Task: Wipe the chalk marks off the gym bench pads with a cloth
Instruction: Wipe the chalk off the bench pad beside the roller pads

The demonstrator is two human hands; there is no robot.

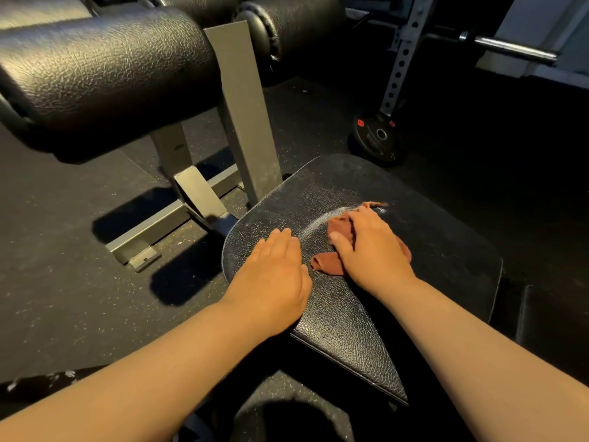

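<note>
The dark rubber floor fills most of the view, with a fat black roller pad on a grey steel frame at the upper left. The flat bench pad sits lower right, its grained vinyl looking firm and a little slick. Both hands are on it. The left hand lies palm down near the pad's left edge, its fingers straight and pressed together, and seems to be bracing. The right hand lies flat over the rust-red cloth near the pad's middle, fingers together on top and thumb beside the bunched fold. Whether the fingertips dig in, I cannot tell. 1 pale chalk streak runs just left of the cloth. The cloth looks thin, soft and light, likely to crumple or slip under the palm. It is probably best gathered at the middle and pressed down flat.
</note>
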